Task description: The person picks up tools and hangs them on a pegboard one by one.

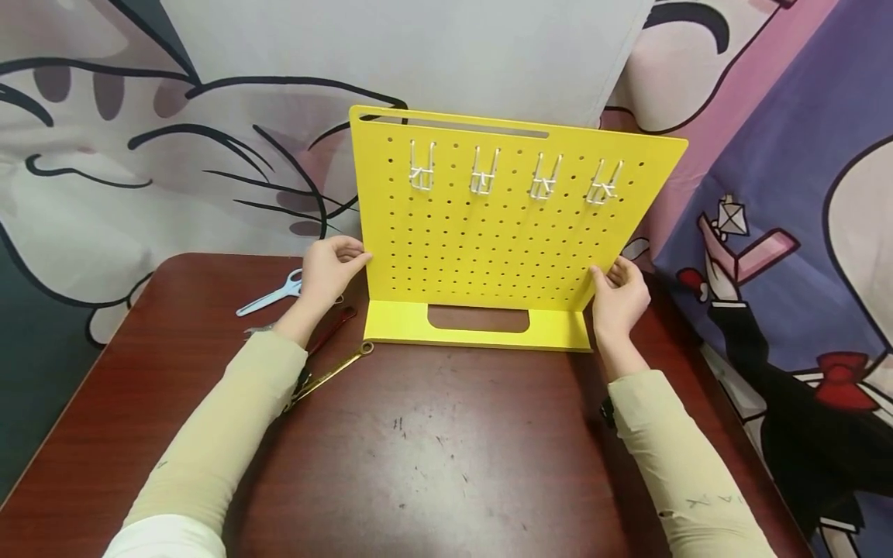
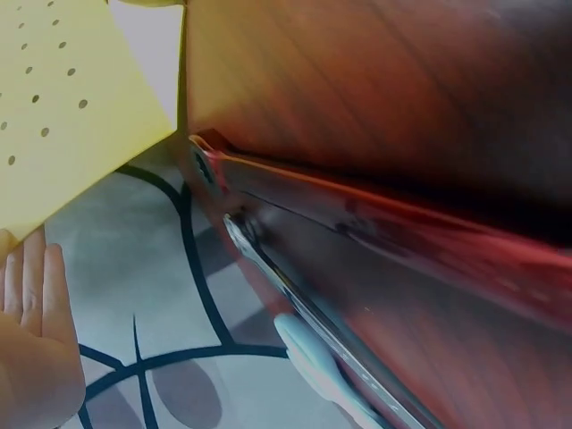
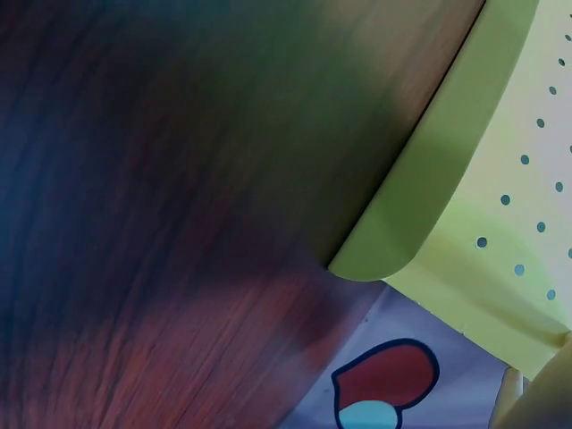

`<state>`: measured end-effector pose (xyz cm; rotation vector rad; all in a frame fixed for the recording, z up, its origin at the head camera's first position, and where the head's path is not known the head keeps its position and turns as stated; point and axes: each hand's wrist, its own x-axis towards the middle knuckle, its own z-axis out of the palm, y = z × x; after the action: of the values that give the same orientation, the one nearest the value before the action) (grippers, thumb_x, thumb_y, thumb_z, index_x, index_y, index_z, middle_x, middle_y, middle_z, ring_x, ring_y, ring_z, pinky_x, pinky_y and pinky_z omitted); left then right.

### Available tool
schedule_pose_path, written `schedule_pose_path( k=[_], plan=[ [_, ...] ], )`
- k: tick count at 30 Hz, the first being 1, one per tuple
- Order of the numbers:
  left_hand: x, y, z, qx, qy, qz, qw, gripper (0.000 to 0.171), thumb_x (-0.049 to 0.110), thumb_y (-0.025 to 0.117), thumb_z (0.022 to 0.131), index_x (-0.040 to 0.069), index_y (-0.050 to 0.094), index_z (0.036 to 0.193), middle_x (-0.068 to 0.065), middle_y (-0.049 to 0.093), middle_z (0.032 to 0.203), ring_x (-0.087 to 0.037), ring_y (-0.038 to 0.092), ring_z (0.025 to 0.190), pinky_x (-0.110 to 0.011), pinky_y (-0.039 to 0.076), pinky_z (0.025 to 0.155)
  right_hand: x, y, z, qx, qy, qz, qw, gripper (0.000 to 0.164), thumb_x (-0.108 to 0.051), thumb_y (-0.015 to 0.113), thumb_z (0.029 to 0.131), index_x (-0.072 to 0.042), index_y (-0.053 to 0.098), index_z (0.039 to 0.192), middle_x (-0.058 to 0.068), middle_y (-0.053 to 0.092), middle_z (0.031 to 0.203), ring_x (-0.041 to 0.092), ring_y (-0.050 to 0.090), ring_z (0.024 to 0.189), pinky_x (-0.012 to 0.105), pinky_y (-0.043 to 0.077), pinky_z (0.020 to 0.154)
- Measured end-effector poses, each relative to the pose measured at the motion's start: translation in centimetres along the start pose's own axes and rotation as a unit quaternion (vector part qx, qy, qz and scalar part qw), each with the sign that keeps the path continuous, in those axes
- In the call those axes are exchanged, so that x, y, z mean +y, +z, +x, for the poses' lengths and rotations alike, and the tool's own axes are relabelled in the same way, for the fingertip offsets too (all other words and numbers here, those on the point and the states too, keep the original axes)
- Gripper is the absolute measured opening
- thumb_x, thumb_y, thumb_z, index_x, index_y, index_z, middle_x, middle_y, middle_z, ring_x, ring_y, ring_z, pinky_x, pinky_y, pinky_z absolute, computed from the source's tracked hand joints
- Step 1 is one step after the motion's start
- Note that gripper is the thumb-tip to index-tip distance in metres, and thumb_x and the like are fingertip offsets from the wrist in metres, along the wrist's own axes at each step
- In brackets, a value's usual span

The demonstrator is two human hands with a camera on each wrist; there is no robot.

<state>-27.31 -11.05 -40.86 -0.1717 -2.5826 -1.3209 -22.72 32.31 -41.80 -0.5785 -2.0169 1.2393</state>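
A yellow pegboard stand (image 1: pixel 481 232) is upright on the table, its flat base toward me. Several white wire hooks (image 1: pixel 483 172) hang in a row near its top. My left hand (image 1: pixel 331 271) pinches the board's left edge, thumb in front and fingers behind. On the opposite edge, my right hand (image 1: pixel 621 298) grips at about the same height, thumb on the front face. Its fingers are mostly out of the right wrist view, where the base (image 3: pixel 429 179) shows at the board's corner.
Left of the board lie light blue scissors (image 1: pixel 274 296), a red-handled tool (image 1: pixel 333 329) and a brass-coloured ring wrench (image 1: pixel 335 370), partly behind my left forearm. A silver tool (image 2: pixel 313 313) lies beside the red one. Printed cloth (image 1: pixel 272 155) hangs behind the brown table (image 1: pixel 432 465).
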Motion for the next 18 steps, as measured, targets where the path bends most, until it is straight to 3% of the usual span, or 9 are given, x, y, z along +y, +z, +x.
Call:
schedule_pose_path(
  k=[5,12,18],
  plan=[
    [-0.16,-0.04,0.02,0.006,0.000,-0.003,1.0000,0.023,0.015,0.077,0.099,-0.003,0.077,0.114,-0.024,0.079,0.109,-0.038,0.076,0.101,-0.043,0.061,0.085,-0.05,0.00,-0.06,-0.001,-0.004,-0.008,1.000,0.041,-0.012,0.081,0.095,0.001,0.071,0.132,0.021,0.076,0.122,0.013,0.067,0.101,0.024,0.058,0.098],
    [-0.42,-0.29,-0.18,0.007,-0.005,-0.015,0.9998,0.023,0.015,0.077,0.099,-0.004,0.077,0.113,-0.025,0.079,0.109,-0.038,0.076,0.102,-0.012,0.047,0.076,0.08,0.19,-0.02,-0.005,-0.008,0.011,1.000,0.039,-0.011,0.081,0.094,0.001,0.072,0.130,0.022,0.076,0.119,0.010,0.065,0.097,0.025,0.058,0.096],
    [-0.19,0.10,-0.14,0.002,-0.006,-0.018,0.9998,0.023,0.015,0.077,0.099,-0.004,0.077,0.113,-0.025,0.079,0.109,-0.038,0.076,0.101,-0.011,0.046,0.075,0.28,-0.40,0.24,-0.012,-0.010,0.012,1.000,0.040,-0.012,0.081,0.094,0.002,0.071,0.130,0.022,0.075,0.119,0.012,0.066,0.099,0.027,0.059,0.099]
  ],
)
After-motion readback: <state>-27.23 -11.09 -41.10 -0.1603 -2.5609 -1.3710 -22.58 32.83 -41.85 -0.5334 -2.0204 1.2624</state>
